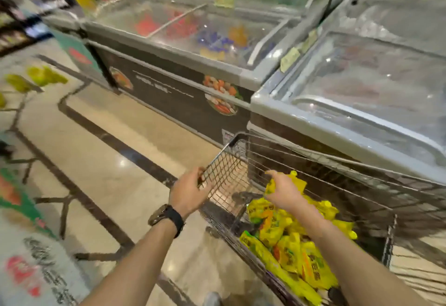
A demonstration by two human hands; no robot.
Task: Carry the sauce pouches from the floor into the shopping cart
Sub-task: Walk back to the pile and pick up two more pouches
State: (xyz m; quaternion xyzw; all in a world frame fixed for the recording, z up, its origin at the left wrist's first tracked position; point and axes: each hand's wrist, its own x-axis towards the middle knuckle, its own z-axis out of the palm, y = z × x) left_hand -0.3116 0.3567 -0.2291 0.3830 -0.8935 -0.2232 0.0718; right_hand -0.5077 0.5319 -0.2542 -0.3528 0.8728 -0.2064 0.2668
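Right hand [283, 191] grips a yellow sauce pouch [295, 181] over the shopping cart [237, 138], directly above the pouch heap [294, 245] in its basket, while the left hand [189, 191] holds the near rim.

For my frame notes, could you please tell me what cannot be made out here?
Head view only:
- print on the sauce pouches in the shopping cart: motion blur.
- yellow items on the floor, far left: too blurred to identify.
- whether the left hand grips the cart rim: hidden behind its own back.
- the pouch in the right hand: mostly covered by it.
- the cart's near end: cut off by the bottom edge.
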